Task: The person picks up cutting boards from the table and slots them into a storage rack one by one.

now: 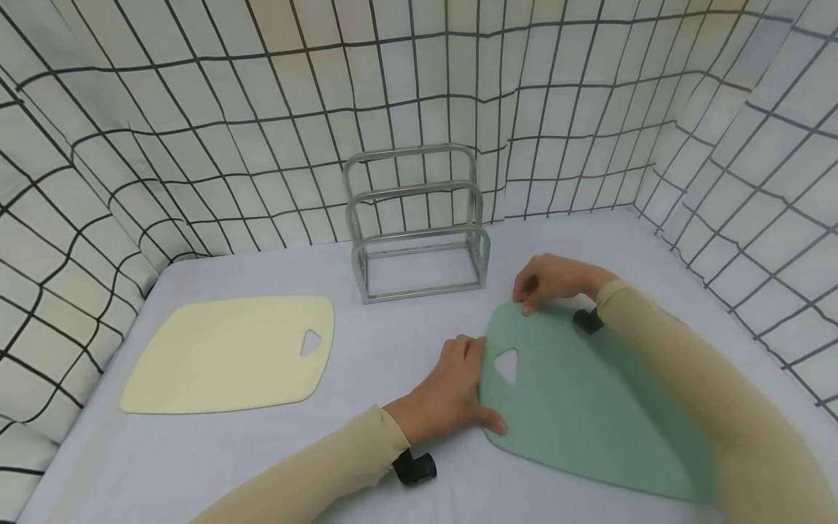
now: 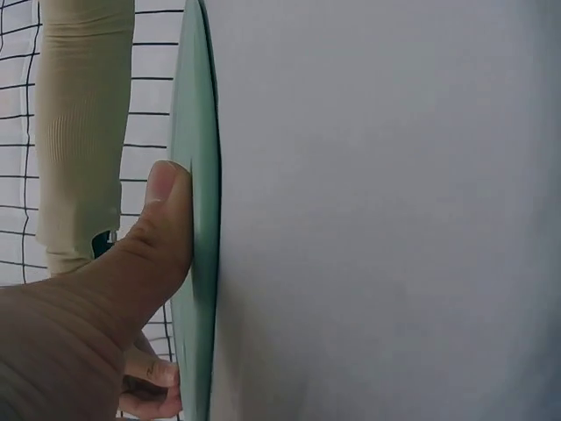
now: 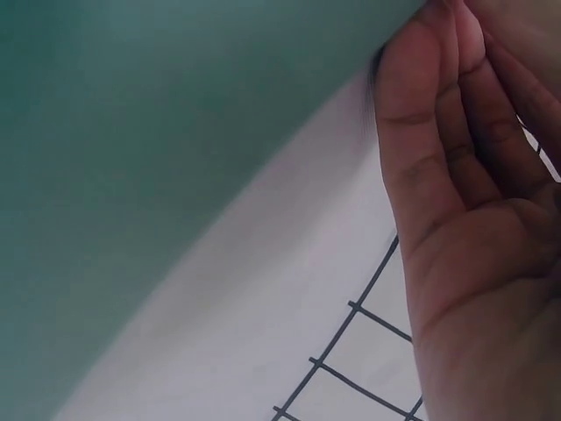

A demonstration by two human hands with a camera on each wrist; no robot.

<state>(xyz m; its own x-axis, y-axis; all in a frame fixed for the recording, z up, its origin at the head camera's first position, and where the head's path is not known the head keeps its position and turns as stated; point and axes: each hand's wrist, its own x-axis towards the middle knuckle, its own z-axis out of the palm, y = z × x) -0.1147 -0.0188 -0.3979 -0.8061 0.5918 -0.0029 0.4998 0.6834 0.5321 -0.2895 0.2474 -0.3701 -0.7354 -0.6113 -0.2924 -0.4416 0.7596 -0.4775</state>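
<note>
On white cloth (image 1: 399,335), your left hand (image 1: 452,389) and right hand (image 1: 556,279) grip the green board (image 1: 569,386); your right sleeve (image 1: 687,378) hides its nearer end; its long axis slants, holed end leftward.

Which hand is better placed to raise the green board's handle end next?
Probably the left hand: its fingers and thumb span that end of the green board, beside the handle hole. The right hand is only at the far corner.
</note>
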